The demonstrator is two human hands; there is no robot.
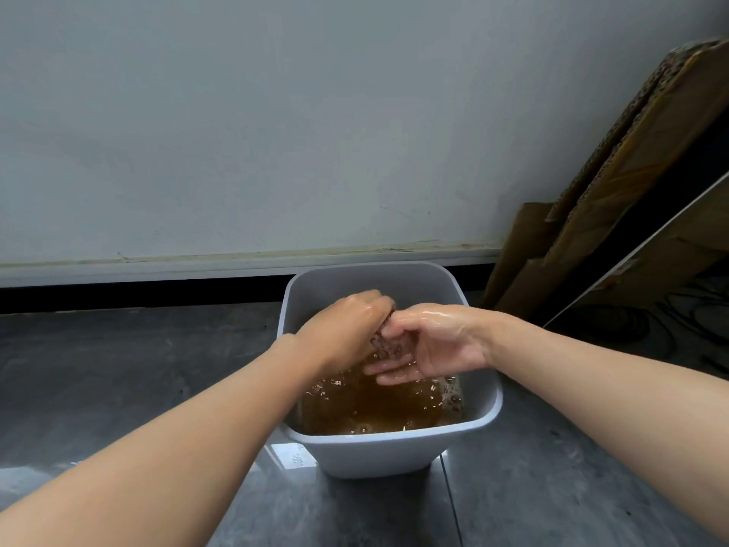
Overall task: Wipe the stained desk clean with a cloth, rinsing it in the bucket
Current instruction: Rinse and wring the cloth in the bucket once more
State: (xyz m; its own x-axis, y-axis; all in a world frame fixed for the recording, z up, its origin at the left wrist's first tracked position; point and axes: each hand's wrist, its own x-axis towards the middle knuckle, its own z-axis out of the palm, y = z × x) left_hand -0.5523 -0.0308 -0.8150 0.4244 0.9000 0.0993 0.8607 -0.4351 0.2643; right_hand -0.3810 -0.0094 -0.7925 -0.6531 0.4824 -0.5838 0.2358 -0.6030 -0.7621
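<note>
A grey square bucket (pixel 479 422) stands on the dark floor, holding brown, murky water (pixel 378 408). Both of my hands are over it, just above the water. My left hand (pixel 347 329) is closed around a wet, brownish cloth (pixel 388 341) from the left. My right hand (pixel 434 345), wet and glistening, grips the same cloth from the right, fingers curled beneath it. Only a small bunched part of the cloth shows between the hands. Drops fall from it into the water. The desk is not in view.
A pale wall with a skirting strip (pixel 236 262) runs behind the bucket. Cardboard sheets (pixel 615 183) lean against the wall at right, with dark cables (pixel 686 309) on the floor beneath. Grey floor tiles (pixel 118 369) surround the bucket.
</note>
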